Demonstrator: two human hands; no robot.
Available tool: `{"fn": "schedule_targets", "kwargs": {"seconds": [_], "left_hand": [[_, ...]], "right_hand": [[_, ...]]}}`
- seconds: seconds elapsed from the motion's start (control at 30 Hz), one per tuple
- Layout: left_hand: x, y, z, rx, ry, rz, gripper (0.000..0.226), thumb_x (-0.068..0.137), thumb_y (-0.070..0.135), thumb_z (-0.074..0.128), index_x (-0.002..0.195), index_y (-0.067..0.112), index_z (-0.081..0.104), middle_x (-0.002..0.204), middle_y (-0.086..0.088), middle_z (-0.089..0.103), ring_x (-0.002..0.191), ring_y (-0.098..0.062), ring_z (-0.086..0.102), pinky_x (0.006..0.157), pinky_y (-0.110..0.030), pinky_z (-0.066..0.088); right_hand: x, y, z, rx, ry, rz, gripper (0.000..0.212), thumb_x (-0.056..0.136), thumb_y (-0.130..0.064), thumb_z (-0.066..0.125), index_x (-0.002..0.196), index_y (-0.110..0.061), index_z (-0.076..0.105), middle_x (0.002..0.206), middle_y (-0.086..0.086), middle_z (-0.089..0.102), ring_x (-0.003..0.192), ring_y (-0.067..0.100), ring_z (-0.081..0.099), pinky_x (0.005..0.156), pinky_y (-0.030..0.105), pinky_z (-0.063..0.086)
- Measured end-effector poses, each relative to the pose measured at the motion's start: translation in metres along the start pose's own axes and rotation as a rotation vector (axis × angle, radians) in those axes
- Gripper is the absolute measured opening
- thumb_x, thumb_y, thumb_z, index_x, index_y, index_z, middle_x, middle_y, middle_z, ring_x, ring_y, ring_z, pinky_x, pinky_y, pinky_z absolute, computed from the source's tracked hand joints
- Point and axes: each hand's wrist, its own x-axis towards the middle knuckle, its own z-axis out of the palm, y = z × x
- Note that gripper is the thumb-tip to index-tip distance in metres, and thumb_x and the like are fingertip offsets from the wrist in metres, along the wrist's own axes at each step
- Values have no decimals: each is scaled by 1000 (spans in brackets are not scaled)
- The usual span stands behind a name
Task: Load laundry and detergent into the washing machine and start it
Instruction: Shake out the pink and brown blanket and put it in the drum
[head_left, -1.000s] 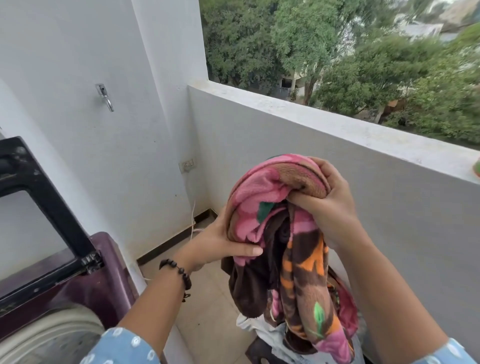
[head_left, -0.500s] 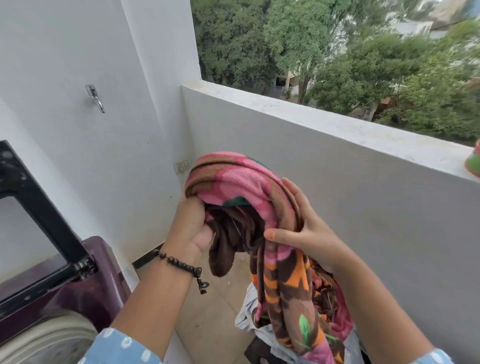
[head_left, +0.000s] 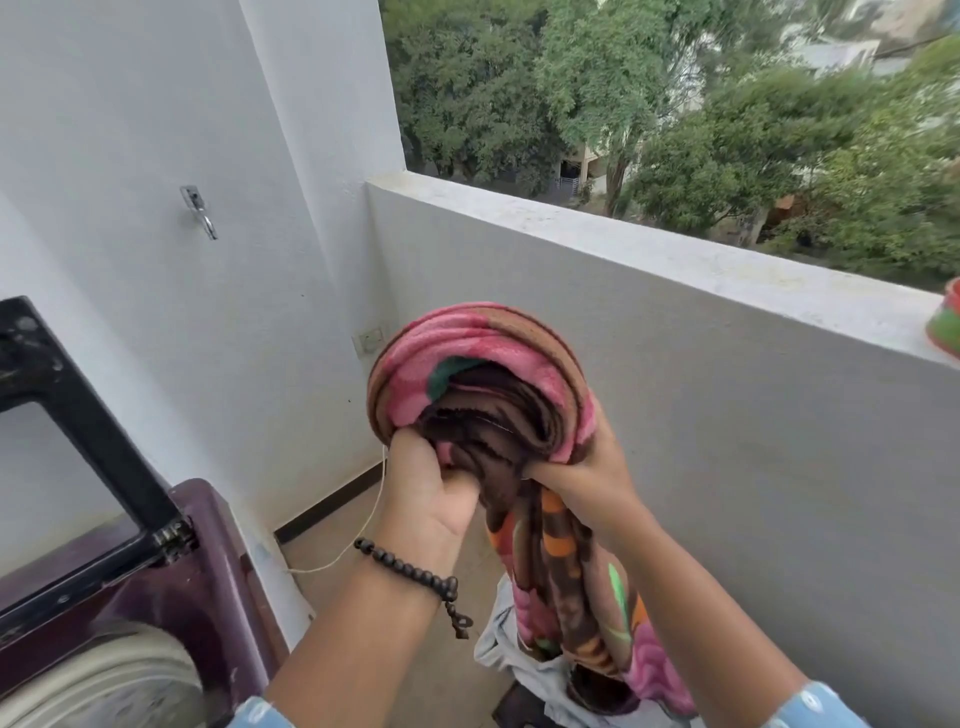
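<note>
A thick pink, brown and orange flowered blanket (head_left: 483, 364) is bunched in front of my chest. My left hand (head_left: 431, 488) grips its left side from below, and my right hand (head_left: 587, 475) grips its right side. The blanket's tail hangs down to a pile of pale laundry (head_left: 524, 660) at the bottom of the view. The top-loading washing machine (head_left: 171, 587), dark purple, stands at the lower left with its black-framed lid (head_left: 78, 405) raised and the white drum rim (head_left: 104, 680) showing.
A white balcony parapet (head_left: 675, 249) runs along the right, with a red and green pot (head_left: 948, 327) on its ledge. A wall tap (head_left: 200, 213), a socket (head_left: 370, 338) and a thin white cord (head_left: 363, 525) are at the far corner. The tiled floor lies below.
Both hands have gathered the blanket higher into a tighter bundle. My right hand went from flat against the side to a grip under the fold.
</note>
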Motion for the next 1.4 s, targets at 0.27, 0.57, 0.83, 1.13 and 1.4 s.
{"fn": "schedule_targets", "kwargs": {"seconds": [0.27,0.57,0.83,1.13,1.4], "left_hand": [[-20,13,-49,882,-204,-82,110,50,30,93,143,29,36,120,3,64,105,-13,67,86,-49,54],[-24,17,29,1714,-538,275,143,52,56,90,142,59,-21,143,18,40,129,11,39,106,-16,31],[-3,-20,49,1621,-516,341,118,51,32,77,141,63,7,97,-6,73,85,-23,71,91,-47,54],[-11,-12,55,1048,-719,107,99,50,3,71,142,26,42,126,-19,65,97,-30,62,76,-29,57],[-19,-14,45,1134,-613,206,97,49,-3,70,139,22,44,111,5,71,91,-14,66,72,-23,55]], "right_hand": [[29,-24,-65,-219,-89,-161,66,61,-12,78,116,-43,59,102,-22,71,99,1,65,87,26,53],[41,-82,-69,-1143,-540,-424,71,78,-13,56,139,-46,40,130,-11,54,127,18,46,92,38,43],[52,-94,-96,-1059,-679,-287,96,74,-16,71,150,-38,18,125,-4,55,112,20,45,95,38,42],[35,-30,-170,-132,-869,360,60,68,-18,87,122,-17,62,124,10,67,113,27,64,99,46,50],[44,-97,-193,-407,-301,-158,37,63,-11,74,98,-17,67,83,0,72,73,12,66,66,35,55]]}}
